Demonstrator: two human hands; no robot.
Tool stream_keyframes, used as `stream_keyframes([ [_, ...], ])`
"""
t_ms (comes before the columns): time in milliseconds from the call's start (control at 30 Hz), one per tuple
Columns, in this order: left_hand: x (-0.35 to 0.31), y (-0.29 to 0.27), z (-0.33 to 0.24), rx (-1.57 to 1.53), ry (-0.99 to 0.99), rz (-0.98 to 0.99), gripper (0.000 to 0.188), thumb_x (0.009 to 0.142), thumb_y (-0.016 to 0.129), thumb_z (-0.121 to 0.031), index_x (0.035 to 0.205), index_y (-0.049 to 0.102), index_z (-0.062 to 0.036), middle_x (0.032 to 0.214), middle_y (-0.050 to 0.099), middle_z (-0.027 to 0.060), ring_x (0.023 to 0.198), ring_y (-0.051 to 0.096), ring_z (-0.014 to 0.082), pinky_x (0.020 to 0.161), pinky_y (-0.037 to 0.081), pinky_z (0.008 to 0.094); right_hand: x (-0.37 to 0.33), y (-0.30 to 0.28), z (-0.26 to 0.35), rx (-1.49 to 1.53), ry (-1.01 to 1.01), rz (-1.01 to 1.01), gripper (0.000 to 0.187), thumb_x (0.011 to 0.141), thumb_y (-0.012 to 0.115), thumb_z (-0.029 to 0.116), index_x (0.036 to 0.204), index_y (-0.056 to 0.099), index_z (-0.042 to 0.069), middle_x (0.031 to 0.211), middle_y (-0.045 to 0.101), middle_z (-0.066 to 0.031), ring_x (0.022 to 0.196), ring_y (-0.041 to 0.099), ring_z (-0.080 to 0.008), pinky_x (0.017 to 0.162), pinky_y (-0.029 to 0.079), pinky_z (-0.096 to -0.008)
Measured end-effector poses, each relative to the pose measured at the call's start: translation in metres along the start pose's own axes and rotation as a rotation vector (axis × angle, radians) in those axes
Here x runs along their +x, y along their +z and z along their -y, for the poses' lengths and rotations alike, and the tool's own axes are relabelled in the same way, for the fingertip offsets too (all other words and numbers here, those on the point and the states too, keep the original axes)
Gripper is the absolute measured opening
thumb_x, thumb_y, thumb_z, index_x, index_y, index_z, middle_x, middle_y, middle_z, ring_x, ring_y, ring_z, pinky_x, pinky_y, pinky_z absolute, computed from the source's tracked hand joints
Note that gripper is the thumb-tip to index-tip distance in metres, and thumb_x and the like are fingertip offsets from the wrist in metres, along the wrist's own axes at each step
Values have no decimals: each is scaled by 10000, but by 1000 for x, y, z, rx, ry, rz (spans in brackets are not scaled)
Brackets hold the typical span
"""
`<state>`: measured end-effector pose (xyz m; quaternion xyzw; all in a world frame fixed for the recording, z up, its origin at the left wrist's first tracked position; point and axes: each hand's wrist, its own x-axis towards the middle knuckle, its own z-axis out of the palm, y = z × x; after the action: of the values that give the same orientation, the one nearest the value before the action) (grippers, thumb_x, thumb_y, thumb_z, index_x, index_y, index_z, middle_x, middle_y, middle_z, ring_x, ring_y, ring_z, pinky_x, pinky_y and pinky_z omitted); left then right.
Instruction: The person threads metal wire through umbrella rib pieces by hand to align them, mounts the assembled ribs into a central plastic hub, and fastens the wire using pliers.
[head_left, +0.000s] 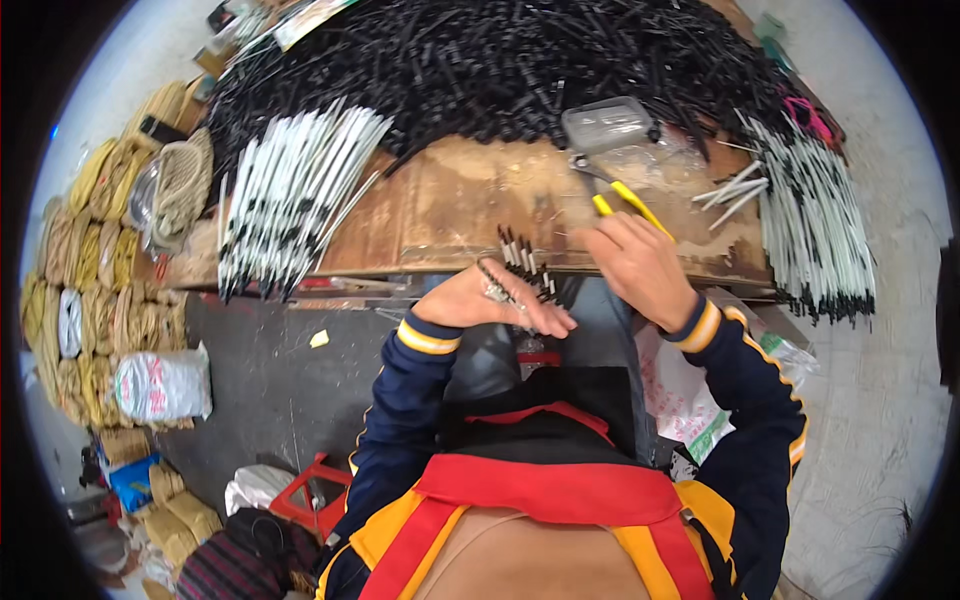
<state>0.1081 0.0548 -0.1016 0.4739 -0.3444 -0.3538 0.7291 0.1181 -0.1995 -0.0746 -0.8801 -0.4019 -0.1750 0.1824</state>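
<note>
My left hand [505, 300] is at the table's front edge, closed around a small bunch of thin black sticks with pale bands [518, 255]. Their ends stick up past the fingers. To its right, my right hand [640, 268] is raised with the fingers curled together; anything between the fingertips is too small to make out. Just beyond it on the table lies a hand tool with yellow handles [640, 207] and a metal head.
A large heap of black strips [450, 70] covers the far side of the wooden table [450, 205]. White rods with black ends lie bundled at left [300, 190] and right [820, 220]. A clear plastic tub [605, 125] sits mid-table; wrapped packages [90, 300] are stacked at left, near a red stool [312, 495].
</note>
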Motion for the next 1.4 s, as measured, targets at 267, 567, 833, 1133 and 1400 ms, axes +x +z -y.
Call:
stream_keyframes([
  [267, 10, -6, 11, -44, 65, 32, 127, 835, 662, -37, 906, 698, 63, 1006, 695, 245, 1071, 632, 411, 974, 464, 514, 12, -6, -60, -203, 43, -115, 246, 763, 586, 77, 1006, 623, 73, 942, 607, -54, 920, 581, -236, 746, 477, -356],
  [567, 2, -14, 9, -57, 37, 32, 151, 862, 649, -49, 937, 697, 74, 1024, 695, 229, 1112, 614, 393, 991, 457, 484, 14, -4, -158, -575, -146, 87, 70, 755, 586, 115, 820, 560, 105, 801, 550, -45, 831, 571, -217, 692, 468, -337],
  [833, 4, -25, 30, -322, 124, 68, 145, 876, 648, -68, 927, 695, 59, 980, 704, 220, 1077, 635, 387, 962, 484, 448, 33, -29, -75, 246, 338, -211, 200, 900, 592, 67, 1081, 621, -13, 980, 664, -83, 888, 634, -185, 797, 493, -292],
  [1133, -8, -28, 23, -330, 170, 180, 159, 894, 627, -90, 937, 697, 46, 968, 707, 215, 1094, 620, 409, 966, 467, 493, 62, -17, 26, 1089, 445, 231, 270, 953, 525, 122, 1184, 635, 35, 769, 595, -27, 697, 538, -86, 631, 457, -254],
  [1400, -1, -54, 44, -445, 513, 926, 402, 1009, 430, -317, 1033, 698, -19, 1130, 654, 255, 1216, 531, 437, 1113, 280, 566, 72, -14, 59, 1107, 393, 152, 210, 922, 544, 60, 1094, 652, 7, 778, 623, -61, 677, 579, -119, 617, 465, -264],
])
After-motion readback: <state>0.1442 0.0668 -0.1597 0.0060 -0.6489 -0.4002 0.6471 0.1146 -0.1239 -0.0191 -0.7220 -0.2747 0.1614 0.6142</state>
